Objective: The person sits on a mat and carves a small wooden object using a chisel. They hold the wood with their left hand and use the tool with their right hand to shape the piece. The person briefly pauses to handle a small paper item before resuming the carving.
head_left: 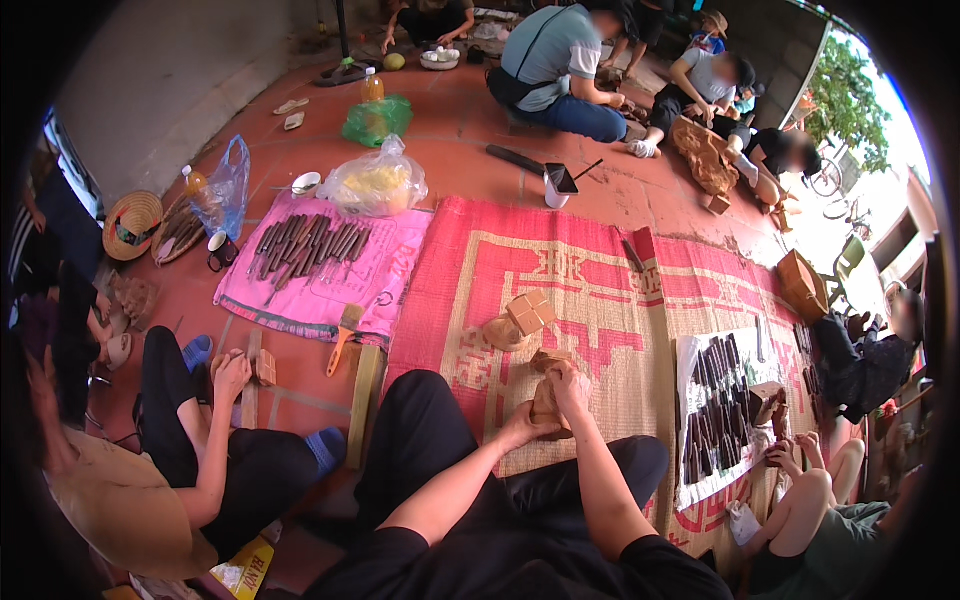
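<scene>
Between my knees, over the woven mat [615,390], I hold a brown wood carving [544,402]. My left hand [524,428] closes around its lower near end. On its upper right side lies my right hand [570,388], fingers bent against the wood; whether a small tool sits in them is hidden. Just beyond, a second wood carving [531,312] with a squared, grooved block end rests on the mat, apart from my hands.
Several carving chisels lie on a pink sheet [370,290] at left and on a white sheet [690,490] at right. A flat brush [344,338] and a wooden bar [366,400] are near my left knee. Co-workers sit at both sides and the far end.
</scene>
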{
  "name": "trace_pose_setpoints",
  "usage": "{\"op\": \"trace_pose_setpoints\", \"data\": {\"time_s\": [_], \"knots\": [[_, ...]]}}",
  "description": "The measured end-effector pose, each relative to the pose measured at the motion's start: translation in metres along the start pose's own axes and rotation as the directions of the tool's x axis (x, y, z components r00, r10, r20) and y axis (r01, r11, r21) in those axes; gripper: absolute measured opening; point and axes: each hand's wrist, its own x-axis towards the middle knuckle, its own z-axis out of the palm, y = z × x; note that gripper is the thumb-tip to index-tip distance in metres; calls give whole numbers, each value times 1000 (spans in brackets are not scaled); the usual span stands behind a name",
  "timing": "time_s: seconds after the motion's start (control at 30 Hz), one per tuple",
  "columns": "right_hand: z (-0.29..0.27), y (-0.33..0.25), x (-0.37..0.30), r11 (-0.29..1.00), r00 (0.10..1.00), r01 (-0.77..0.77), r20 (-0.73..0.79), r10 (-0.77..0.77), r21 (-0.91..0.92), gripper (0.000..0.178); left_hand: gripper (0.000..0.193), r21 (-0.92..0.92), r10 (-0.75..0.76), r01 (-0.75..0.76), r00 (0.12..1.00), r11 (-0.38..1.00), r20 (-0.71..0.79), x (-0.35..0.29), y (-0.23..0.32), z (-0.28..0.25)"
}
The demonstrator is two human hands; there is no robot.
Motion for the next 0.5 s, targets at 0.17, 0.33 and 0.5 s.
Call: {"op": "trace_pose_setpoints", "data": {"time_s": [0.17,0.33,0.5], "knots": [[-3,-9,-35,998,984,59,170,-57,-7,21,48,106,39,-35,999,994,-32,-3,4,-4],[11,-7,-9,992,987,126,104,-124,-14,17,47,32,47,-45,998,998,-47,-3,-1,1],[12,-11,2,992,993,50,112,-37,-113,16,50,-24,-22,22,1000,999,-7,-6,12,1]]}}
